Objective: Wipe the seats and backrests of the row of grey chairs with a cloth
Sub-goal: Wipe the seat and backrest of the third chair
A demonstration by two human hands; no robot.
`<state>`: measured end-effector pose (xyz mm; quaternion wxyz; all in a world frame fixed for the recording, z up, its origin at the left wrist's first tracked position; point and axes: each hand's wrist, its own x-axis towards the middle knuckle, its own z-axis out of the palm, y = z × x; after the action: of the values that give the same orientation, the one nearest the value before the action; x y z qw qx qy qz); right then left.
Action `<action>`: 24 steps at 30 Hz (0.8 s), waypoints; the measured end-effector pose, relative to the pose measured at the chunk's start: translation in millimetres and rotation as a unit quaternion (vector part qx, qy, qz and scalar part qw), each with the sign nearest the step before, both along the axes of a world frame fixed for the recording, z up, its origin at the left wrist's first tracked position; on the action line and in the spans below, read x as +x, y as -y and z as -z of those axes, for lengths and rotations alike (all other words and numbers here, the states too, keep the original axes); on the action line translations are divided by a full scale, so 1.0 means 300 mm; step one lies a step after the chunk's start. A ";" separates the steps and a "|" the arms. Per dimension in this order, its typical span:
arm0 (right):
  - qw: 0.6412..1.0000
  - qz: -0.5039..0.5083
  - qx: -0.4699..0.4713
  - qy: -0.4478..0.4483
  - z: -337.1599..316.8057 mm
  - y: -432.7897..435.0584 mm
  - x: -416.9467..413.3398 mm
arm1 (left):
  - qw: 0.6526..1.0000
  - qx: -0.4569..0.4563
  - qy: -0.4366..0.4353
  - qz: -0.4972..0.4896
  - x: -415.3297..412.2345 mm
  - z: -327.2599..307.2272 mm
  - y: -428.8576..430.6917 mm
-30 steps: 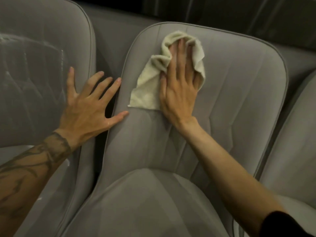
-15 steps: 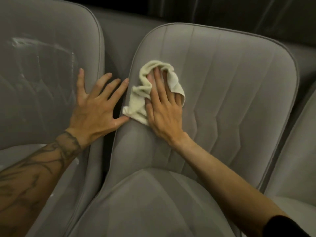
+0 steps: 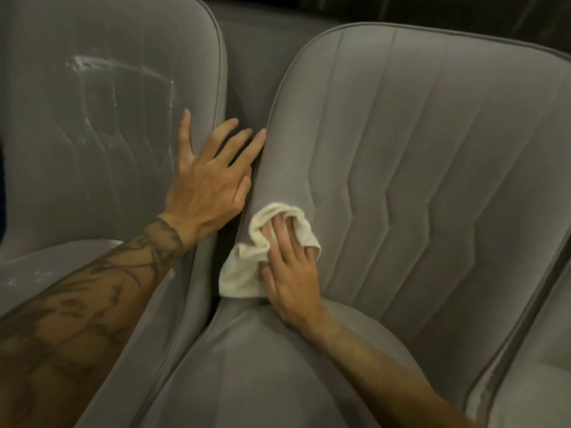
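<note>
The cream cloth (image 3: pixel 247 273) is pressed low on the middle chair's backrest (image 3: pixel 401 149) by the flat-fingered right hand (image 3: pixel 290 273), the left hand (image 3: pixel 207 186) spread empty on the neighbouring chair (image 3: pixel 92 134); the seat (image 3: pixel 262 366) is judged next.

Dark tattoos (image 3: pixel 160 242) across the left forearm (image 3: pixel 77 319)

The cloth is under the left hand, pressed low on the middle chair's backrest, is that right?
No. The head view shows the cream cloth under the right hand, not the left, pressed low on the middle chair's backrest. The left hand holds nothing and rests on the edge of the left chair's backrest.
</note>
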<state>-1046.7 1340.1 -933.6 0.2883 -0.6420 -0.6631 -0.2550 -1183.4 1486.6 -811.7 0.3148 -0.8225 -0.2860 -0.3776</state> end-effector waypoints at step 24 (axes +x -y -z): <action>0.962 0.198 0.189 0.000 -0.424 -0.155 0.274 | 1.000 -0.010 -0.006 -0.005 -0.002 0.002 -0.003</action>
<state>-964.6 1386.7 -806.6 0.3477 -0.6946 -0.4622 -0.4276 -1184.1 1487.5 -812.4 0.3105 -0.8266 -0.2914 -0.3681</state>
